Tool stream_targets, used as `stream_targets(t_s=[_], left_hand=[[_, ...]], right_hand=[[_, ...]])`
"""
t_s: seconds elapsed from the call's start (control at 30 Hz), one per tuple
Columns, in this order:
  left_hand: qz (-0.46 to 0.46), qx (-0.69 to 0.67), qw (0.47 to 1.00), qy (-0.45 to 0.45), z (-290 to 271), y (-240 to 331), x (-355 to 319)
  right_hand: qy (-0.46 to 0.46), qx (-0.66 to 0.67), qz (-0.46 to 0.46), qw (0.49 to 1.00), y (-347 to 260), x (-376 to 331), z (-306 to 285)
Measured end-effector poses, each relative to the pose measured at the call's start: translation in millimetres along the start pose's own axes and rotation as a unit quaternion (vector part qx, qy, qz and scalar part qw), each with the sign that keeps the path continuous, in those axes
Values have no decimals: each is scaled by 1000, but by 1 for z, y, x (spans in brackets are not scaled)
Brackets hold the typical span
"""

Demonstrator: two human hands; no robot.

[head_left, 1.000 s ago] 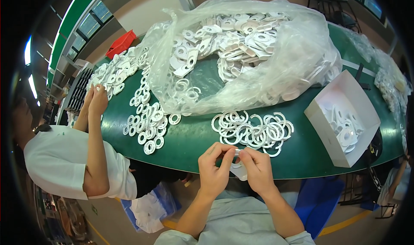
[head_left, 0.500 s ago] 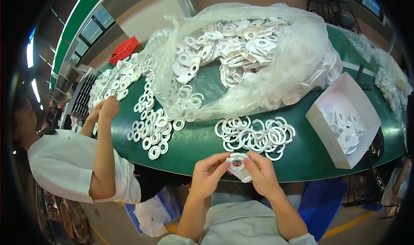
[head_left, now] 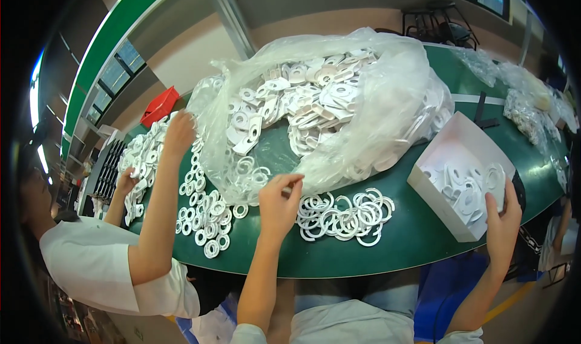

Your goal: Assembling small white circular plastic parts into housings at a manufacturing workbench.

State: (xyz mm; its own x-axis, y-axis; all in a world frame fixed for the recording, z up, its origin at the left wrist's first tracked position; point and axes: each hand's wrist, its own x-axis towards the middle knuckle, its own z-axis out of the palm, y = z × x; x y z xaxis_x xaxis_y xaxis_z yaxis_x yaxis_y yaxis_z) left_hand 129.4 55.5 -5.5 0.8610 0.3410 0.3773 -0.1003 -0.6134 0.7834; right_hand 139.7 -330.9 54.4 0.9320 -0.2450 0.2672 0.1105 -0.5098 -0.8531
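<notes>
My right hand (head_left: 503, 223) is closed on a white plastic plate with a round hole (head_left: 494, 180), holding it upright by its lower end at the right side of a white open box (head_left: 417, 179). Similar white plates (head_left: 463, 193) lie loose inside that box. My left hand (head_left: 279, 203) is raised over the green table, thumb and forefinger brought together at the front edge of a big clear plastic bag (head_left: 357, 162). Whether anything is between those fingertips I cannot make out. Just right of it lies a heap of white open rings (head_left: 345, 217).
White plates (head_left: 324, 93) fill the bag. Small white closed rings (head_left: 209, 217) are piled left of my left hand. A co-worker (head_left: 103, 259) sits at the left, both arms over more white parts. A red bin (head_left: 160, 106) stands at the far left on the green table (head_left: 272, 259).
My hands have parted from the plate they held together in front of me. My right hand has carried it right to the box; my left has moved up and left toward the bag.
</notes>
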Motion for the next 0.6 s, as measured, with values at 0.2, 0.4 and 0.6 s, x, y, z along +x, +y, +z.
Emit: stream_targets(t_s=[0.2, 0.4, 0.6], left_hand=[[218, 160, 960, 65, 47, 6, 79], [214, 250, 935, 133, 69, -6, 115], [221, 217, 947, 90, 35, -1, 71]], right_hand=[[7, -93, -65, 994, 4, -9, 18], [-63, 81, -175, 979, -11, -48, 44], [-180, 209, -140, 951, -18, -81, 67]])
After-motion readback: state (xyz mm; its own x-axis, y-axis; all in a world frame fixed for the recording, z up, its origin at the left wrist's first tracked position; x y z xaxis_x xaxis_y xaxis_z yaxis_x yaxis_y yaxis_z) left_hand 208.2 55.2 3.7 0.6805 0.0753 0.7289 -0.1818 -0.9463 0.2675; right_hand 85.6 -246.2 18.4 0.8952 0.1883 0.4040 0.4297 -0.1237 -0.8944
